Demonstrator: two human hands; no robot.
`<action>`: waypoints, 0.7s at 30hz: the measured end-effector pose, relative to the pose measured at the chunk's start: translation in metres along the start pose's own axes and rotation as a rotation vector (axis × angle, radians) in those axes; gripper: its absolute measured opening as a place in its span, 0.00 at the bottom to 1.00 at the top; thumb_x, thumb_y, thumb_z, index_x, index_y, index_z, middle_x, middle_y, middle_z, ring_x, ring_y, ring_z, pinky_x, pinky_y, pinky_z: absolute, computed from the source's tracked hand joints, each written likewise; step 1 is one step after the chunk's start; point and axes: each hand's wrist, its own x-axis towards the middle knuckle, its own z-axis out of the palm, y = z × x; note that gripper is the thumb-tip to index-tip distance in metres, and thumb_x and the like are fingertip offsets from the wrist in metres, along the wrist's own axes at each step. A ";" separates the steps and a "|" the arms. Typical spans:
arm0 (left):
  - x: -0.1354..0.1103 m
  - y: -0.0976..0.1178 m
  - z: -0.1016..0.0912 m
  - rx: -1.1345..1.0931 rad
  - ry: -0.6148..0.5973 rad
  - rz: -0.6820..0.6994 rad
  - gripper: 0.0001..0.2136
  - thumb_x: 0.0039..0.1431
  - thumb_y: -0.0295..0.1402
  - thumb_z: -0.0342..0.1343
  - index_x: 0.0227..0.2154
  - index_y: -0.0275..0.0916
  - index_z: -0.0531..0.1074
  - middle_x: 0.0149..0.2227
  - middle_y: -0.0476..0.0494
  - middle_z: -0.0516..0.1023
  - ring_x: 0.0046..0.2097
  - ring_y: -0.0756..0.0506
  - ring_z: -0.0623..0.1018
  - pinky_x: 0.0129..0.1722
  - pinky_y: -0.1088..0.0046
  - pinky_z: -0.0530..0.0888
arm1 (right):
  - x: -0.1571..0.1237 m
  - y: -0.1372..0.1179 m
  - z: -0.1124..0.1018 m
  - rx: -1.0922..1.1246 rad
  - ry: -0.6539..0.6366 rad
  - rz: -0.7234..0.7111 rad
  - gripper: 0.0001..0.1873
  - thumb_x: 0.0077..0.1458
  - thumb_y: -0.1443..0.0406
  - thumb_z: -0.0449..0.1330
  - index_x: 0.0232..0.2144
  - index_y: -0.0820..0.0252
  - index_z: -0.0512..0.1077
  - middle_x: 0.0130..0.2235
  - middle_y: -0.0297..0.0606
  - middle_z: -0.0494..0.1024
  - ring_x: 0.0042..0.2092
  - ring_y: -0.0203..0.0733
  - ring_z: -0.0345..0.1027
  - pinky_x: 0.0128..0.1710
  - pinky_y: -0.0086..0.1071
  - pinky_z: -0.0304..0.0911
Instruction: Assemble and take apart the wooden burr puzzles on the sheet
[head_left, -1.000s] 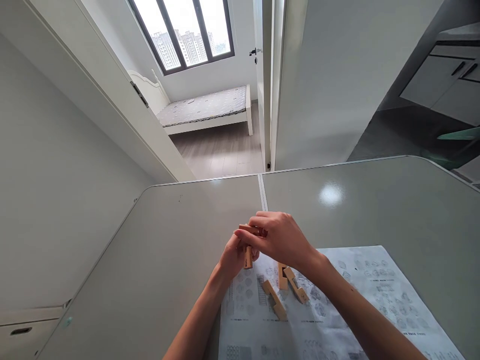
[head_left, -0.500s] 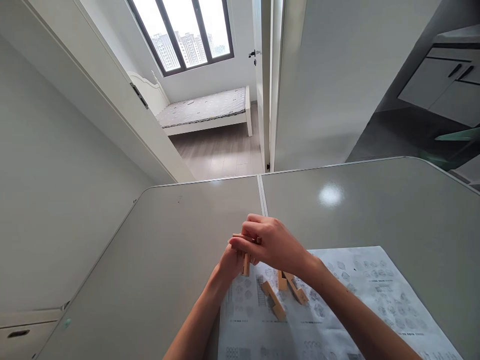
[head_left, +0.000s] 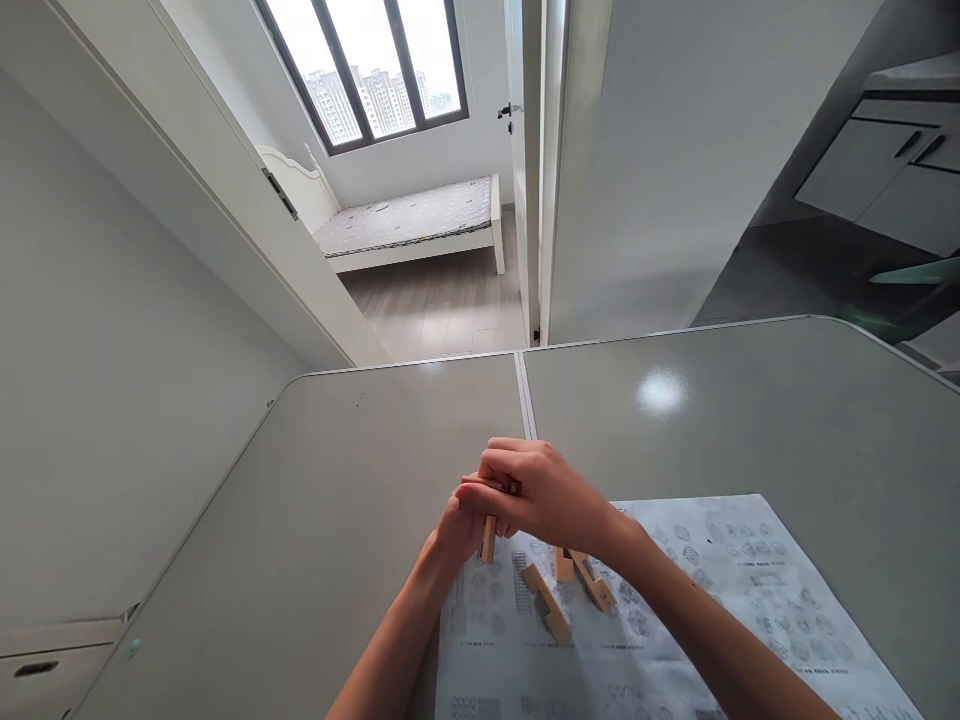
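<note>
My left hand [head_left: 457, 525] is closed around wooden puzzle pieces [head_left: 488, 540], one of which sticks out below the fingers. Over it lies my right hand [head_left: 532, 485], its thumb and fingers pinching a piece at the top of the same cluster. How these pieces fit together is mostly hidden by my hands. On the printed sheet [head_left: 675, 640] below rest three loose notched wooden pieces: one nearest me [head_left: 547, 604], a slanting one [head_left: 594, 583] to its right, and a short-looking one [head_left: 563, 565] partly behind my right hand.
The sheet lies on a grey-green table [head_left: 337, 520] with a pale seam [head_left: 525, 395] running away from me. Past its far edge are a doorway, a bed [head_left: 420, 220] and a window. A white drawer unit [head_left: 52, 665] stands at the lower left.
Both hands have dipped slightly toward me with the pieces between them. The loose pieces on the sheet have stayed put.
</note>
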 end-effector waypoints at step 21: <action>-0.002 0.007 0.010 0.026 -0.077 -0.050 0.28 0.51 0.52 0.69 0.11 0.39 0.64 0.13 0.48 0.64 0.20 0.47 0.68 0.21 0.70 0.65 | -0.001 -0.002 -0.001 0.205 -0.085 0.093 0.25 0.66 0.54 0.64 0.21 0.57 0.65 0.30 0.30 0.71 0.26 0.32 0.66 0.24 0.27 0.62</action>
